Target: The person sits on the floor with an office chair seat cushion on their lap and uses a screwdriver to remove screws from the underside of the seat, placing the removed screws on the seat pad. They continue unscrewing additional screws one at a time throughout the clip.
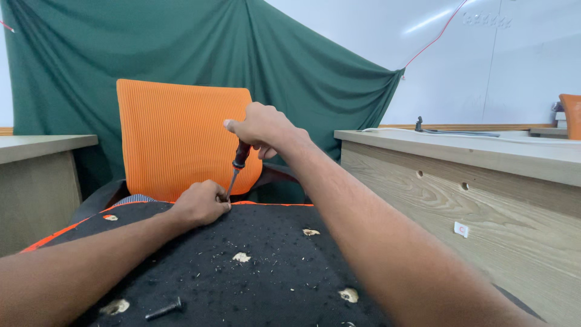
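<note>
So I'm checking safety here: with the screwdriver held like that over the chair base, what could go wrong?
The left hand pinches right at the screwdriver tip, so a slip under the right hand could jab the fingers. The loose bolt near the edge of the black base could roll off and get lost.

right hand gripping screwdriver (upright), black seat

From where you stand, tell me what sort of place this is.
Probably an office or classroom used as a makeshift workshop. Wooden desks stand on both sides, a whiteboard covers the wall, and a green cloth hangs behind. An orange office chair lies upturned while the right hand works a screwdriver at its base.
</note>
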